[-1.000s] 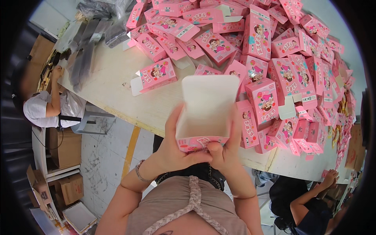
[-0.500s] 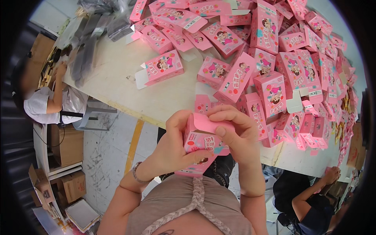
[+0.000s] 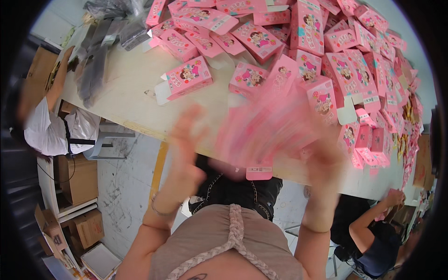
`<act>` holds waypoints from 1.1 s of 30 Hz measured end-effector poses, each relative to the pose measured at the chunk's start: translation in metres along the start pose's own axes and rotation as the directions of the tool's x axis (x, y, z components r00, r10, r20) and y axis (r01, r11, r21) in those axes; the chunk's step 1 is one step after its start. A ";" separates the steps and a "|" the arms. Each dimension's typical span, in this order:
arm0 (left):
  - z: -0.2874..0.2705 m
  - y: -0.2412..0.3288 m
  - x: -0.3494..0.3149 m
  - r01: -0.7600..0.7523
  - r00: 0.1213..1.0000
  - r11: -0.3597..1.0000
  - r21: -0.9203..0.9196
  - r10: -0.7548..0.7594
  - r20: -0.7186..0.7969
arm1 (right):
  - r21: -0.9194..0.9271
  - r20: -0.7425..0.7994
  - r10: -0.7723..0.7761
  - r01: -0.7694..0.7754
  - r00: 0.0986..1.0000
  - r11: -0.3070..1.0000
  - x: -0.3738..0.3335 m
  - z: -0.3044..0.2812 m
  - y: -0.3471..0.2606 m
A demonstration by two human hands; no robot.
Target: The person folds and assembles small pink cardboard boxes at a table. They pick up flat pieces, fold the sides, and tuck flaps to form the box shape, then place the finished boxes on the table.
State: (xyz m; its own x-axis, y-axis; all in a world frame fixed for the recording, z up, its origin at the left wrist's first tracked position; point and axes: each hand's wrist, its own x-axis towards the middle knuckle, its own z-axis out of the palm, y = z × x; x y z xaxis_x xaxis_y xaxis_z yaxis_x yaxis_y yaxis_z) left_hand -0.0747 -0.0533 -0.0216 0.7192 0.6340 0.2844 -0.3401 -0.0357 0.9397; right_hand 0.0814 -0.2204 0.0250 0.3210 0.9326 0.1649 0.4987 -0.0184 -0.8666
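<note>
Pink cartoon-print cartons on a pale cream table
Each carton is pink with a cartoon child and coloured sweets; white inner flaps; the blurred box is pink; brown cardboard boxes; grey speckled floor

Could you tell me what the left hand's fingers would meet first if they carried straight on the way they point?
Probably the lone pink carton lying on the table, up beyond the blurred left hand; depth is unclear.

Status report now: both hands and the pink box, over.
Left hand open, blurred, beside pink box. Right hand at the box's right edge, grip unclear. Box blurred over table edge. Pile of pink boxes just beyond.
</note>
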 end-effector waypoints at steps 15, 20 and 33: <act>-0.027 -0.024 -0.026 0.596 0.767 0.761 -0.257 -0.634 -0.099 | -0.319 0.287 -0.420 0.499 0.861 0.806 -0.032 0.065 0.028; -0.022 0.011 0.003 0.330 0.923 0.944 0.016 -0.319 -0.216 | -0.072 -0.205 -0.173 0.162 0.963 0.984 0.012 0.050 0.012; 0.030 0.010 0.164 0.458 0.886 0.841 -0.290 -0.405 0.225 | -0.084 -0.113 -0.048 0.039 0.992 0.996 0.090 -0.062 -0.007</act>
State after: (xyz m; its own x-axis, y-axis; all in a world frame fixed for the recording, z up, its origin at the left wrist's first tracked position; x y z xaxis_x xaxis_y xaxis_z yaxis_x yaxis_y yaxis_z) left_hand 0.0576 0.0269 0.0403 0.9115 0.4024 -0.0855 -0.1324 0.4838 0.8651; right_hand 0.1560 -0.1589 0.0750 0.3854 0.8857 0.2589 0.5764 -0.0120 -0.8171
